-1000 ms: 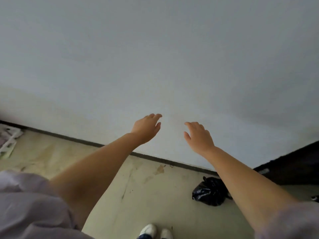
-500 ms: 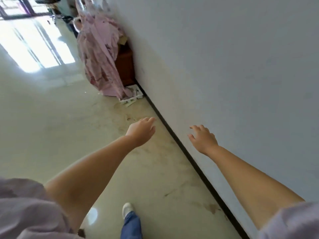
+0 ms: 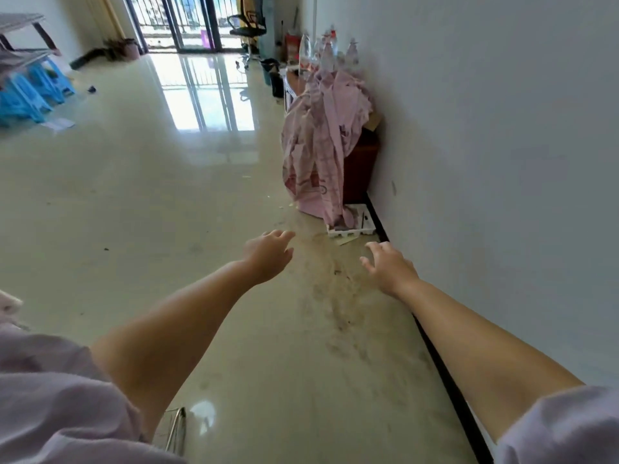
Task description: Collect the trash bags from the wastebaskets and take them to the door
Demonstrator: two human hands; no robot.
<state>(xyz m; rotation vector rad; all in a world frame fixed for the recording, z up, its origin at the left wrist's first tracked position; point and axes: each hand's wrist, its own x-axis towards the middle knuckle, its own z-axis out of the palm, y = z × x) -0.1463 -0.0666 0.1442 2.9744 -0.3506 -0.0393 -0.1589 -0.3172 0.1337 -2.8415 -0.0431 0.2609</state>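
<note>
Reaching forward over the pale glossy floor (image 3: 174, 202), two bare arms stretch out from lilac sleeves, and each grip is loose and holds nothing. The left hand (image 3: 268, 254) has its fingers slack and slightly bent, palm down. The right hand (image 3: 388, 264) has its fingers spread and lightly curved, close to the white wall (image 3: 495, 162) and its black baseboard (image 3: 445, 370).

No trash bag can be made out anywhere in view. One dark bin-like container (image 3: 269, 70) stands far off along the wall, near the office chair (image 3: 248, 26); whether it is a wastebasket or carries a liner is too small to tell.

Ahead of the hands, one pink patterned cloth (image 3: 318, 145) drapes over a reddish-brown cabinet (image 3: 361, 162), its lower end falling into one white tray (image 3: 355, 226) on the floor. Several clear bottles (image 3: 328, 53) stand in a cluster on the cabinet top; their exact number is unclear. Blue plastic stools (image 3: 30, 88) are grouped at the far left under a grey desk (image 3: 20, 35). Glass balcony doors (image 3: 181, 21) at the far end throw a bright reflection on the floor. A wire frame (image 3: 176, 430) shows at the bottom edge.
</note>
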